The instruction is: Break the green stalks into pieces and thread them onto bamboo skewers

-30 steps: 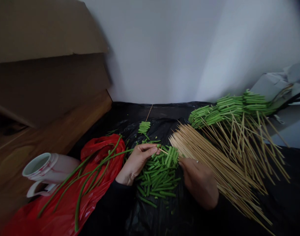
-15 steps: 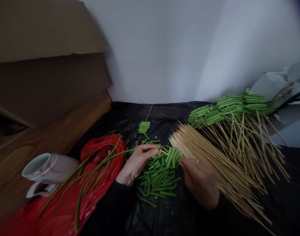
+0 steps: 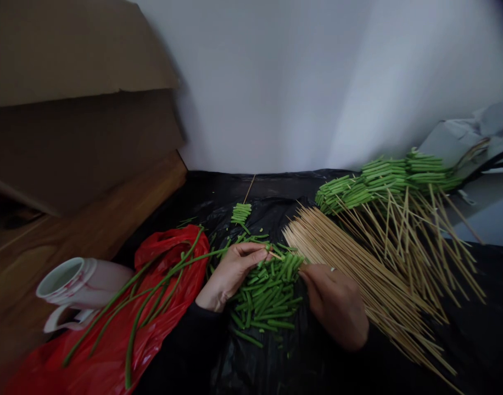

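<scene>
My left hand (image 3: 236,270) pinches a small green stem piece at the pointed end of a wooden skewer (image 3: 277,255). Several green pieces (image 3: 291,266) are threaded crosswise on that skewer. Its other end is between the closed fingers of my right hand (image 3: 336,304). Beneath both hands lies a heap of cut green stems (image 3: 263,304). Beyond the heap, one skewer with green pieces (image 3: 240,213) rests on the black plastic sheet. A bundle of bare skewers (image 3: 358,263) lies right beside my right hand.
Filled skewers (image 3: 385,178) are stacked at the back right, near a grey bag (image 3: 461,140). On the left are a red plastic bag (image 3: 169,307) with long green stems, a tipped white mug (image 3: 90,281) and a cardboard box (image 3: 78,49). A pale wall (image 3: 268,88) stands behind.
The threaded pieces between my hands have turned and now look flatter against the heap. Both hands have stayed almost in place.
</scene>
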`<state>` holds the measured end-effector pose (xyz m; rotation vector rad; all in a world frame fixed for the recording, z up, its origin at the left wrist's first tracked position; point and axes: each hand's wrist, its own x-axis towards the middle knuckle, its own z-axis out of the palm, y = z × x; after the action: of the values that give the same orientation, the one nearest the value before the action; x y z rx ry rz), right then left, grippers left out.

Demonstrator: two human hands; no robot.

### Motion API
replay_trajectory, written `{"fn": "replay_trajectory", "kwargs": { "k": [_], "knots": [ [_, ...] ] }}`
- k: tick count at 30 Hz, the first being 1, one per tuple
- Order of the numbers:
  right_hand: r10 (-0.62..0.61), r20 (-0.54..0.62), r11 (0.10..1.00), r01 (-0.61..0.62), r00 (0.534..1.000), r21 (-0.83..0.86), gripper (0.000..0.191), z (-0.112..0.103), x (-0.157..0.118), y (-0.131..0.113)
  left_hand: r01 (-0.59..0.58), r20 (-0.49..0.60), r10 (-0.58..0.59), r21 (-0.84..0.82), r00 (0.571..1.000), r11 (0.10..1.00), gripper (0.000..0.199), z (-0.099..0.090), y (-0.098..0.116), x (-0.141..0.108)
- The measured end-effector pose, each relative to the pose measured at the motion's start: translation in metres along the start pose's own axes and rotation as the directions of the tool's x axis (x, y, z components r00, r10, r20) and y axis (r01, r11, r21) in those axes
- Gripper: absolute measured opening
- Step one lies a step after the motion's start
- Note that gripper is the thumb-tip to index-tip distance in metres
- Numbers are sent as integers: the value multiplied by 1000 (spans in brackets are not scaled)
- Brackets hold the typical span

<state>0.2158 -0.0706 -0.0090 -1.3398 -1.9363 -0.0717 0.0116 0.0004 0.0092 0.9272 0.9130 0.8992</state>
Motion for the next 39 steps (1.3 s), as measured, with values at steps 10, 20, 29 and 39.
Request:
{"fn": "replay_trajectory", "kwargs": {
  "k": [10,20,29,39],
  "knots": [
    [35,88,998,-40,996,48,27,1,-1,-1,-3,20,3,11,1000,1000,22,0,-1,1],
    [10,26,998,-11,1000,55,24,0,1,-2,57,7,-57,20,998,998,21,9,-7,0],
    [37,-41,999,-37,998,-6,24,-4,6,5,-97,-54,107,161,993,982,31,-3,4,2],
    [1,-20,1000,-1,1000,-15,24,-1,3,2,-124,7,125,209,992,970,28,15,-1,-3]
  ]
}}
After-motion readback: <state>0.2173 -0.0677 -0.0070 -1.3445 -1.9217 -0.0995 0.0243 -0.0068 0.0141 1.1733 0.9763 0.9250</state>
